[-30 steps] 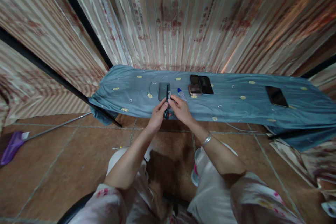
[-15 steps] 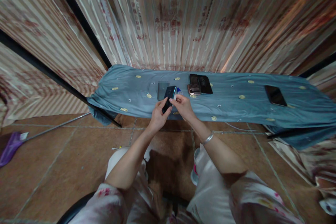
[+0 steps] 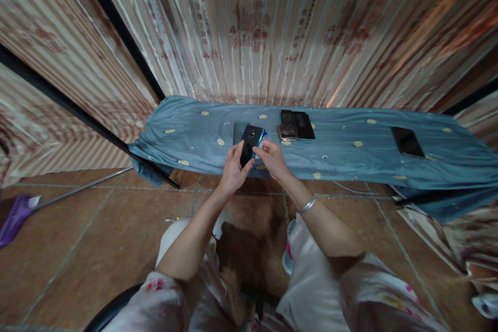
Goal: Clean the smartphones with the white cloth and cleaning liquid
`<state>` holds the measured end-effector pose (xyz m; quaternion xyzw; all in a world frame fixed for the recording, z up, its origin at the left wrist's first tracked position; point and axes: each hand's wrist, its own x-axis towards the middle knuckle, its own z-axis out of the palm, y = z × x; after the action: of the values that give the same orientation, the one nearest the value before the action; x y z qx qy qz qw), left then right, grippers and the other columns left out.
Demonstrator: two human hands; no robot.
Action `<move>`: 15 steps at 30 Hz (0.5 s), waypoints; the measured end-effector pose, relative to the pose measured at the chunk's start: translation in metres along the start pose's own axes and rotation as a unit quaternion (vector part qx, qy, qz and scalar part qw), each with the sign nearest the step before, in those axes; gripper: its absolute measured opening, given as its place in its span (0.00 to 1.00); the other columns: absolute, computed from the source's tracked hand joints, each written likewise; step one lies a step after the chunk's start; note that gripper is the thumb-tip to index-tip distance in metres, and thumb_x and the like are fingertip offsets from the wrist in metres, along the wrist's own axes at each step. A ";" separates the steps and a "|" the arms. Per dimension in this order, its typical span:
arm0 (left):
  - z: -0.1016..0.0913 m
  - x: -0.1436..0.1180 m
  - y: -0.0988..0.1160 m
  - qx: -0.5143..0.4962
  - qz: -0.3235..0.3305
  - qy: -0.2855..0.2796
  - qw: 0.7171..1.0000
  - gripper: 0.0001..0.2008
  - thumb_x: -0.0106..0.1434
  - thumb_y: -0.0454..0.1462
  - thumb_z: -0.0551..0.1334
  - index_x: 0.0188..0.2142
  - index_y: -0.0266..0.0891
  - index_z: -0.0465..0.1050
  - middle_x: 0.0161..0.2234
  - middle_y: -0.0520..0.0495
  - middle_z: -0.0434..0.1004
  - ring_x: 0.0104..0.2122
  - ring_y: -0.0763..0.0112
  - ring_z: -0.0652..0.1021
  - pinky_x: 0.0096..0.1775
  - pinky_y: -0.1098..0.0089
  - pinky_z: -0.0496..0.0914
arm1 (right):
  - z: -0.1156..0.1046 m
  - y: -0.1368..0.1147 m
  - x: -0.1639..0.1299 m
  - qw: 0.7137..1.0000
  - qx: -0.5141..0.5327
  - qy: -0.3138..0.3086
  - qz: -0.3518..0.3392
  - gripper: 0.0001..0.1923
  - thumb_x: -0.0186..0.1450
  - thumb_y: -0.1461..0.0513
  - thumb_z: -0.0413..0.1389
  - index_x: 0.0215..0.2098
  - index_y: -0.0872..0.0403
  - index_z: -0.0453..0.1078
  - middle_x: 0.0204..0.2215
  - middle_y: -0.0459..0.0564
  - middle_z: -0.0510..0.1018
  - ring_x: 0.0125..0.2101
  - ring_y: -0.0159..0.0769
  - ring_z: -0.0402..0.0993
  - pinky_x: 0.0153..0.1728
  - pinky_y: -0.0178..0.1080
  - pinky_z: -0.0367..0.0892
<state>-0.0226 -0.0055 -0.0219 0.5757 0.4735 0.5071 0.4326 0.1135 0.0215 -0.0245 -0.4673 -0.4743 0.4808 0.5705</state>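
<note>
**Dark phone held in both hands above the near table edge**

We see a dark phone (image 3: 251,144) held in the air over the near edge of the cloth-covered table (image 3: 350,158), back side up, with a camera ring visible near its far end. Its long axis runs from the person outward, tilted slightly to the right at the far end. The near end sits in the left hand (image 3: 232,170), whose fingers are closed around the lower part of the phone from the left. The right hand (image 3: 272,160) is closed in a pinch on the phone's right edge, thumb and fingertips touching it. Both hands are equally near; the phone lies directly between them.

Beyond the phone, on the blue cloth, we note a flat grey rectangular item (image 3: 240,132) just behind the held phone, partly hidden by it. A small bottle with a blue cap (image 3: 266,138) lies just beside the right fingertips. Further right, a cluster of phones (image 3: 294,125) rests near the far edge, and a single black phone (image 3: 407,141) lies well apart toward the right end.

The near table edge runs just below the hands. The cloth to the left of the grey item and between the cluster and the single phone bears only printed yellow motifs. A purple mop (image 3: 15,218) lies on the tiled floor, far left.
</note>
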 end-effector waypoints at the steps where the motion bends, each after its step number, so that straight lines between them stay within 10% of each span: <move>1: 0.000 0.000 0.000 -0.012 -0.011 0.002 1.000 0.30 0.53 0.40 0.69 0.56 0.43 0.70 0.57 0.40 0.66 0.60 0.53 0.65 0.58 0.61 0.62 | 0.000 0.000 0.000 1.000 0.000 0.000 0.001 0.13 0.50 0.53 0.61 0.19 0.51 0.62 0.16 0.39 0.66 0.20 0.28 0.57 0.21 0.32 0.53; 9: 0.000 0.000 -0.002 -0.013 0.008 0.010 1.000 0.35 0.51 0.40 0.72 0.58 0.43 0.67 0.60 0.40 0.66 0.63 0.55 0.61 0.62 0.61 0.55 | -0.005 0.006 0.004 0.999 0.002 0.008 0.031 0.12 0.50 0.54 0.61 0.20 0.51 0.64 0.15 0.39 0.67 0.19 0.28 0.60 0.20 0.31 0.55; 15: -0.009 0.010 0.001 -0.169 -0.124 0.059 0.976 0.30 0.59 0.41 0.67 0.61 0.45 0.64 0.57 0.45 0.72 0.60 0.63 0.68 0.58 0.66 0.61 | -0.012 0.000 0.006 0.991 0.095 -0.005 0.089 0.11 0.46 0.56 0.63 0.21 0.52 0.67 0.18 0.40 0.73 0.21 0.28 0.67 0.23 0.32 0.63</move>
<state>-0.0308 0.0045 -0.0181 0.4000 0.4734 0.5556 0.5542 0.1262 0.0269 -0.0256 -0.4489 -0.3856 0.5747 0.5652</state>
